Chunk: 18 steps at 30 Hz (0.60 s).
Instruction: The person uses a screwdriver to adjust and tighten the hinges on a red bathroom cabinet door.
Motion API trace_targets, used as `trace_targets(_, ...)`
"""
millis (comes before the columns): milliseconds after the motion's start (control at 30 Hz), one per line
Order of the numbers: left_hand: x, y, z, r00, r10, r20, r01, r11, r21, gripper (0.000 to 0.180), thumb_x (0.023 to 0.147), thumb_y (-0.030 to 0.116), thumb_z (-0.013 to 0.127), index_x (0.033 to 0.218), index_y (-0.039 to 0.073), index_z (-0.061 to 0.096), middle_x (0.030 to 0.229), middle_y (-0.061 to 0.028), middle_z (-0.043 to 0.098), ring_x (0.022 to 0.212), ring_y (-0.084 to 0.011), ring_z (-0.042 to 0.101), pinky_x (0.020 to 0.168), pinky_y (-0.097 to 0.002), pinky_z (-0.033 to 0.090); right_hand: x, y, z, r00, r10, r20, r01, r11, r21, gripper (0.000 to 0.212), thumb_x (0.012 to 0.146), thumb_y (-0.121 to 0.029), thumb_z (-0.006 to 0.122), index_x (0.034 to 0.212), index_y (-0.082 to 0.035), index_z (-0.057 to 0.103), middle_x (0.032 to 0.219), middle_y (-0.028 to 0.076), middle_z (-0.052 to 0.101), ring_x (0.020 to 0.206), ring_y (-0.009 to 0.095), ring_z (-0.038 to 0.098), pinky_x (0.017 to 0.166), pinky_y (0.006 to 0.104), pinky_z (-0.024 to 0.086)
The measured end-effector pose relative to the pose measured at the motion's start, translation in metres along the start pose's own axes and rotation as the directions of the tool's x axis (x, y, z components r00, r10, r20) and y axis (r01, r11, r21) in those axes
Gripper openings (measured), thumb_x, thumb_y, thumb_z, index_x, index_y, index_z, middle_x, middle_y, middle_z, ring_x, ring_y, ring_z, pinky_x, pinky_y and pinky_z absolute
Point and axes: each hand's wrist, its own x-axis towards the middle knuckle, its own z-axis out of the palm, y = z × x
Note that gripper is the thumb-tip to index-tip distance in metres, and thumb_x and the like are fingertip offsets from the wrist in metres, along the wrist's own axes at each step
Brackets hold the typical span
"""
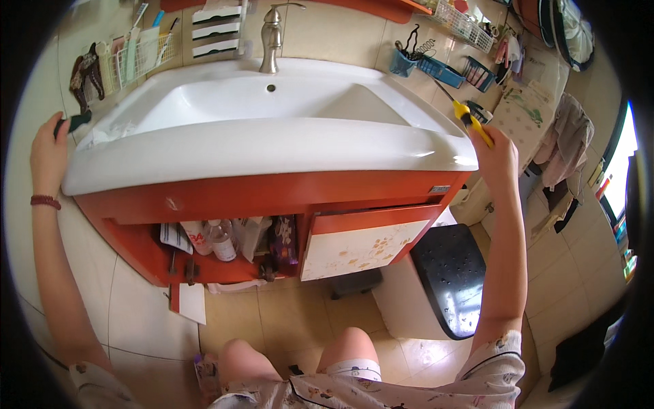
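The screwdriver (pixel 464 114) is yellow and black, the basin (pixel 272 146) white, the cabinet door (pixel 364 249) gold-flowered.

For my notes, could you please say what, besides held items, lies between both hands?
The white sink lies between the left hand and right hand, in the head view.

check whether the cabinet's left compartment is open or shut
Open: no door covers the left compartment, and a clear bottle shows inside.

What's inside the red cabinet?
Through the open left of the red cabinet: a clear bottle, a bottle with red print, a pale packet and a purple packet. The back is hidden behind them; the flowered door covers the right.
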Motion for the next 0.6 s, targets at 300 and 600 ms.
trace_targets(300, -0.145, 0.037, -0.125, 0.902, -0.065, -0.426, -0.046, 0.968, -0.246, 0.025, 0.090, 0.011, 0.053, 0.109, -0.004, 0.058, 0.103, -0.0119, 0.061, 0.088, -0.0196, 0.060, 0.078, -0.0251, 0.049, 0.089, 0.061, 0.063, 0.986, 0.029, 0.166, 0.021, 0.956, -0.293, 0.046, 0.070, -0.043, 0.068, 0.099, -0.007, 0.066, 0.095, 0.016, 0.065, 0.086, 0.029, 0.063, 0.076, 0.0373, 0.048)
trace_targets(600, -0.221, 0.079, -0.080, 0.884, -0.013, 0.468, 0.276, 0.821, -0.499, 0.014, 0.074, -0.004, 0.059, 0.088, 0.001, 0.059, 0.085, -0.0075, 0.057, 0.075, -0.0159, 0.053, 0.066, -0.0252, 0.042, 0.116, 0.116, 0.106, 0.935, 0.019, 0.354, 0.003, 0.998, -0.060, 0.052, 0.082, -0.047, 0.056, 0.107, -0.001, 0.059, 0.084, 0.011, 0.064, 0.066, 0.016, 0.061, 0.062, 0.0276, 0.047)
